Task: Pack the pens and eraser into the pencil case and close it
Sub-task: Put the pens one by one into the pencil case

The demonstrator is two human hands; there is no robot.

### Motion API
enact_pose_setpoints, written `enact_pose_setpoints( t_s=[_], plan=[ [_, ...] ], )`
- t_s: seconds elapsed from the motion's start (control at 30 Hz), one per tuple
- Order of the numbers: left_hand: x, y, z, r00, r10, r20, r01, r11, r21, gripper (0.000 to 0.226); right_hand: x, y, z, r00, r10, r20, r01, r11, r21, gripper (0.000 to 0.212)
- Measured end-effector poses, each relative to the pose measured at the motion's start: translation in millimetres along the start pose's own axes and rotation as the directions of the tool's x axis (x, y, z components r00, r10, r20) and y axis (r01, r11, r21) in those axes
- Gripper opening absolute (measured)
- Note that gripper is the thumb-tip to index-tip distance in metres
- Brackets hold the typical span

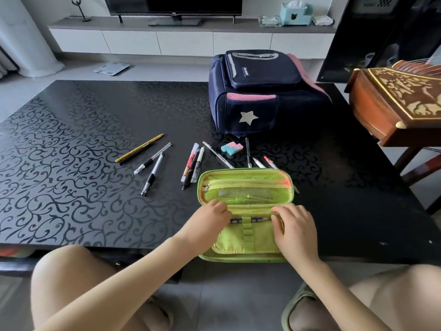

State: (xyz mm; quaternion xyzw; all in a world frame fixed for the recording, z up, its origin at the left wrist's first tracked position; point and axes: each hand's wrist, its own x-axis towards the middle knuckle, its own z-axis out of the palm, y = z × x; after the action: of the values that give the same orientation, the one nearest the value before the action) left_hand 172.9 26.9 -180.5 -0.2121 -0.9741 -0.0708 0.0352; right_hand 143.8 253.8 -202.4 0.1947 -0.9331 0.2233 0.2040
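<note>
My left hand and right hand lay bent-fingered on the open lime-green fabric pencil case; whether they pinched its flap I couldn't tell. The pink-and-blue block eraser sat beyond the lid; 3 plastic pens, pointing away, lay nearest my left.

Both my hands were out in front, side by side, palms down.
My left hand and right hand sat level and apart, fingers bent, tips turned down. My bare forearms angled inward. I couldn't tell whether either hand gripped.
</note>
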Motion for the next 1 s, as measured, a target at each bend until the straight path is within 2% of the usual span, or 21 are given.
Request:
enact_pose_setpoints(
  t_s=[0.07,0.13,0.2,0.27,0.33,0.4,0.47,0.5,0.57,0.67,0.77,0.87,0.93,1.0],
  plan=[
    [9.1,9.9,5.1,1.000,-0.025,0.008,0.025,0.999,-0.046,0.027,0.3,0.0,0.6,1.000,0.003,0.004,-0.003,1.000,0.013,0.027],
    [11.0,13.6,2.2,0.996,-0.089,-0.010,0.087,0.987,-0.134,0.022,-0.2,-0.4,-0.1,1.000,0.006,0.007,-0.006,1.000,0.015,0.027],
    [6.0,7.7,-3.4,0.983,-0.169,-0.072,0.149,0.962,-0.230,0.022,0.3,-0.3,-0.6,1.000,0.009,0.016,-0.009,1.000,0.006,0.019],
    [-4.1,-6.8,-9.1,0.931,-0.318,-0.178,0.261,0.923,-0.284,0.019,1.8,-0.5,-0.2,1.000,0.009,0.023,-0.009,1.000,-0.001,0.010],
    [-15.0,-33.0,-9.8,0.810,-0.533,-0.246,0.456,0.835,-0.307,0.013,6.1,-2.1,0.7,0.999,0.003,0.032,-0.003,1.000,-0.025,0.009],
    [-25.4,-63.3,-9.3,0.648,-0.726,-0.230,0.673,0.687,-0.273,0.016,11.9,-4.4,3.2,0.999,-0.001,0.036,0.002,0.999,-0.041,0.007],
    [-33.4,-86.9,-8.1,0.523,-0.830,-0.194,0.805,0.556,-0.206,0.026,16.2,-7.2,7.2,0.999,0.000,0.039,0.002,0.999,-0.049,0.010],
    [-35.8,-94.5,-6.6,0.496,-0.851,-0.171,0.831,0.523,-0.191,0.032,17.1,-8.3,8.8,0.999,-0.006,0.042,0.008,0.999,-0.053,0.010],
    [-38.3,-104.8,-4.6,0.504,-0.851,-0.150,0.826,0.525,-0.203,0.038,17.8,-10.5,12.3,0.999,-0.022,0.038,0.024,0.997,-0.068,0.010],
    [-34.9,-112.7,-5.5,0.508,-0.839,-0.194,0.806,0.543,-0.238,0.036,16.5,-8.9,12.6,0.999,-0.026,0.029,0.028,0.997,-0.067,0.009],
    [-29.0,-129.0,-7.9,0.489,-0.853,-0.181,0.849,0.513,-0.128,0.043,16.1,-8.1,13.1,0.999,-0.042,0.016,0.043,0.996,-0.075,0.006],
    [-24.8,-145.7,-8.0,0.563,-0.822,-0.086,0.821,0.568,-0.060,0.034,16.7,-8.6,13.1,0.999,-0.046,0.025,0.048,0.996,-0.072,0.009],
    [-23.9,-147.5,-14.2,0.618,-0.785,-0.043,0.781,0.619,-0.085,0.026,17.1,-9.7,11.0,0.999,-0.026,0.031,0.027,0.999,-0.047,0.009],
    [-29.8,-138.0,-24.0,0.661,-0.747,-0.068,0.729,0.661,-0.179,0.023,14.4,-10.8,6.5,1.000,-0.009,0.028,0.010,1.000,-0.029,0.011]
  ],
)
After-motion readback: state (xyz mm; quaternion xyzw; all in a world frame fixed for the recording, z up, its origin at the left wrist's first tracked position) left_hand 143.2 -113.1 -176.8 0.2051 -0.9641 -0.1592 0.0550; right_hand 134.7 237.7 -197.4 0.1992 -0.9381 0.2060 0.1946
